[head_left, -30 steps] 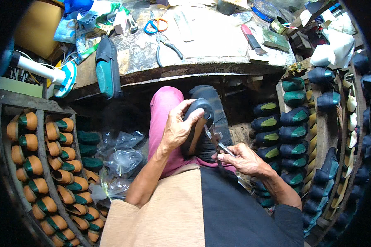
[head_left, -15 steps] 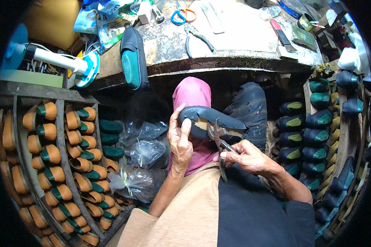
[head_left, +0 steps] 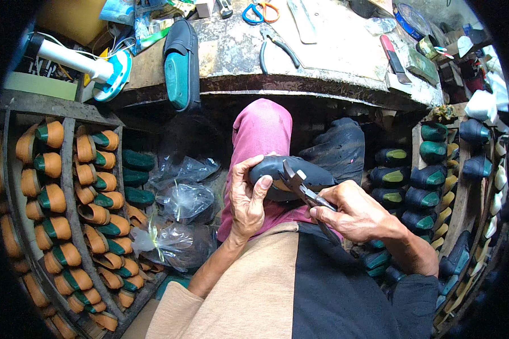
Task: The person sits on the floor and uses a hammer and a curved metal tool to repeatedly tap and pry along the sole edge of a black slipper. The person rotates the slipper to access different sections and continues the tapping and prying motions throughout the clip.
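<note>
1. The left hand [head_left: 245, 202] has its fingers [head_left: 244, 166] clamped on a dark shoe [head_left: 268, 168], the thumb bent over the side toward the body and the others round its left end
2. The dark shoe is held between the fingers of the two hands, in front of the pink knee [head_left: 263, 129], with its right end toward the right fingers; a tan strip shows just beside the left thumb
3. The right hand [head_left: 357, 210] has its fingers clamped on metal pincers [head_left: 296, 181], one dark handle showing below the grip
4. The head of the pincers reaches leftward from the right fingers and over the shoe; I cannot tell whether its jaws grip the edge
5. Beyond the fingers of both hands, the tabletop [head_left: 226, 48] carries pliers [head_left: 263, 58] with dark handles and, farther off, blue-and-orange scissors [head_left: 253, 14]
6. Beyond and left of the left fingers, a black shoe with a green insole [head_left: 179, 73] overhangs the tabletop's near edge
7. Beyond and right of the right fingers, a red-handled knife [head_left: 391, 53] lies on the tabletop
8. Left of the left fingers are clear plastic bags [head_left: 185, 202], then orange shoes [head_left: 53, 198] in columns
9. Right of the right fingers, dark shoes with green insoles [head_left: 428, 177] are stacked in columns
</note>
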The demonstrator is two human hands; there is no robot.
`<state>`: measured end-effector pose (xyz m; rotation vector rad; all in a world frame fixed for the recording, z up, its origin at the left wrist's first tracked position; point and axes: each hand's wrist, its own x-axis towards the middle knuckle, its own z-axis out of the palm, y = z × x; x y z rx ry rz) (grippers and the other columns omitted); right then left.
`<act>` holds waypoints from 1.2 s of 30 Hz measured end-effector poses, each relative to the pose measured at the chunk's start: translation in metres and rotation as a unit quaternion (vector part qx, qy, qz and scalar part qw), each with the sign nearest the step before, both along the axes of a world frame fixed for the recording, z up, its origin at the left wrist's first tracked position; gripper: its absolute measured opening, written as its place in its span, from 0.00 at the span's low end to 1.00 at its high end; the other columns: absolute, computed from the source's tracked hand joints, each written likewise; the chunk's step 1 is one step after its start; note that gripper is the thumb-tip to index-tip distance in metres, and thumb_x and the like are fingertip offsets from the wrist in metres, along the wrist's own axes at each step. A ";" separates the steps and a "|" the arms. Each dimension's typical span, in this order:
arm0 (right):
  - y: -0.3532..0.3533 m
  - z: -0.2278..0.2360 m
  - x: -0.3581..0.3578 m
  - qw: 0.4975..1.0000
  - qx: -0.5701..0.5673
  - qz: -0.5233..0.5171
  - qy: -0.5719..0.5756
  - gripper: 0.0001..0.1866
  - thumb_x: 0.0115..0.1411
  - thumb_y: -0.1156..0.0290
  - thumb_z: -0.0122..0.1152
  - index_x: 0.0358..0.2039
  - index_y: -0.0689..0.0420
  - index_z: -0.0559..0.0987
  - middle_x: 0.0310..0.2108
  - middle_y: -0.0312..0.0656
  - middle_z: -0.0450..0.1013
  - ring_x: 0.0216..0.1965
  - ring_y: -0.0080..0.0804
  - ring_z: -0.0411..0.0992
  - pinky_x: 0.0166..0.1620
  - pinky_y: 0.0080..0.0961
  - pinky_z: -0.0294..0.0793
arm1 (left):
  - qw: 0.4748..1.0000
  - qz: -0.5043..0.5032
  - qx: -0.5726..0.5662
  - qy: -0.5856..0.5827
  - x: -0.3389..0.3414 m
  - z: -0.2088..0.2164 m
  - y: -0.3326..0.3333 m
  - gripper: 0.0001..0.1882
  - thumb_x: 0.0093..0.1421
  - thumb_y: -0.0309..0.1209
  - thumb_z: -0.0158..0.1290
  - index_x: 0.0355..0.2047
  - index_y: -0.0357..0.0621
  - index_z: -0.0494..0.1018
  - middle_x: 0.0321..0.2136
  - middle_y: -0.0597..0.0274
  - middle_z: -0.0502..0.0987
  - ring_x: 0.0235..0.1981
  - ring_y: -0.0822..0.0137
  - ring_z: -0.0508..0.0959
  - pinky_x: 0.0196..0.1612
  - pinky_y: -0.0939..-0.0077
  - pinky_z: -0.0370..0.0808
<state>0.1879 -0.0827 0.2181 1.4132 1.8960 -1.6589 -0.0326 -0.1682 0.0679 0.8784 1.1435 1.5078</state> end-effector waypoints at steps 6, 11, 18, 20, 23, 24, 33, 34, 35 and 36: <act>0.001 0.009 -0.007 0.997 0.070 0.016 0.019 0.19 0.74 0.62 0.67 0.30 0.65 0.80 0.19 0.50 0.69 0.21 0.38 0.67 0.30 0.43 0.70 | 1.000 0.012 0.000 -0.011 0.003 0.002 -0.001 0.30 0.79 0.32 0.63 0.74 0.38 0.66 0.64 0.47 0.82 0.63 0.63 0.81 0.72 0.66 0.73; 0.017 0.019 0.001 0.998 0.002 0.062 -0.022 0.22 0.78 0.62 0.64 0.29 0.66 0.80 0.21 0.54 0.74 0.25 0.48 0.76 0.32 0.46 0.75 | 0.999 0.000 -0.043 -0.024 0.001 0.003 -0.004 0.36 0.78 0.35 0.65 0.77 0.35 0.61 0.63 0.44 0.83 0.62 0.62 0.83 0.71 0.66 0.73; -0.027 -0.015 0.008 0.989 0.134 0.059 -0.011 0.20 0.79 0.63 0.65 0.40 0.69 0.74 0.32 0.63 0.75 0.31 0.70 0.78 0.36 0.58 0.77 | 0.997 0.022 -0.027 -0.066 0.010 0.006 0.007 0.44 0.76 0.34 0.67 0.81 0.35 0.53 0.57 0.47 0.84 0.56 0.66 0.84 0.65 0.73 0.76; -0.045 -0.031 0.012 0.988 0.153 0.008 0.016 0.18 0.77 0.65 0.67 0.40 0.68 0.73 0.33 0.61 0.74 0.32 0.70 0.78 0.35 0.58 0.77 | 0.996 0.019 -0.036 -0.078 0.012 0.008 0.007 0.46 0.76 0.34 0.67 0.82 0.35 0.51 0.55 0.49 0.85 0.54 0.68 0.84 0.62 0.76 0.77; -0.067 -0.051 0.016 0.979 0.197 -0.032 0.041 0.15 0.74 0.70 0.71 0.42 0.69 0.74 0.34 0.60 0.72 0.32 0.69 0.78 0.34 0.57 0.77 | 0.995 0.009 -0.057 -0.078 0.015 0.008 0.006 0.49 0.75 0.36 0.68 0.83 0.34 0.49 0.53 0.51 0.85 0.52 0.70 0.84 0.59 0.78 0.78; -0.071 -0.057 0.016 0.976 0.208 -0.044 0.047 0.15 0.74 0.71 0.71 0.41 0.68 0.74 0.34 0.60 0.72 0.31 0.68 0.78 0.34 0.56 0.76 | 0.995 0.007 -0.059 -0.074 0.015 0.007 0.005 0.50 0.75 0.36 0.68 0.83 0.34 0.48 0.53 0.51 0.85 0.52 0.70 0.84 0.59 0.78 0.78; -0.074 -0.060 0.011 0.969 0.226 -0.073 0.060 0.13 0.72 0.74 0.70 0.40 0.68 0.74 0.33 0.58 0.71 0.31 0.66 0.76 0.35 0.54 0.75 | 0.998 -0.048 -0.004 0.046 0.002 0.010 0.018 0.30 0.77 0.32 0.64 0.75 0.39 0.70 0.56 0.50 0.87 0.53 0.64 0.87 0.60 0.70 0.82; -0.070 -0.054 0.012 0.973 0.216 -0.061 0.057 0.12 0.72 0.74 0.70 0.40 0.68 0.74 0.33 0.57 0.71 0.31 0.66 0.76 0.35 0.53 0.76 | 0.993 -0.066 0.009 0.100 -0.004 0.012 0.021 0.27 0.77 0.34 0.64 0.72 0.39 0.73 0.55 0.52 0.87 0.53 0.64 0.87 0.60 0.69 0.82; -0.063 -0.048 0.013 0.976 0.206 -0.050 0.045 0.12 0.72 0.75 0.68 0.38 0.68 0.74 0.32 0.58 0.72 0.32 0.65 0.76 0.36 0.53 0.75 | 0.986 -0.072 0.020 0.149 -0.008 0.014 0.024 0.25 0.77 0.36 0.65 0.70 0.39 0.76 0.54 0.54 0.88 0.52 0.64 0.87 0.60 0.69 0.81; -0.056 -0.042 0.016 0.979 0.194 -0.040 0.047 0.11 0.72 0.76 0.68 0.38 0.68 0.74 0.32 0.58 0.72 0.32 0.65 0.76 0.36 0.53 0.75 | 0.985 -0.075 0.027 0.150 -0.008 0.015 0.026 0.20 0.78 0.37 0.63 0.64 0.41 0.81 0.53 0.51 0.89 0.53 0.62 0.88 0.61 0.66 0.82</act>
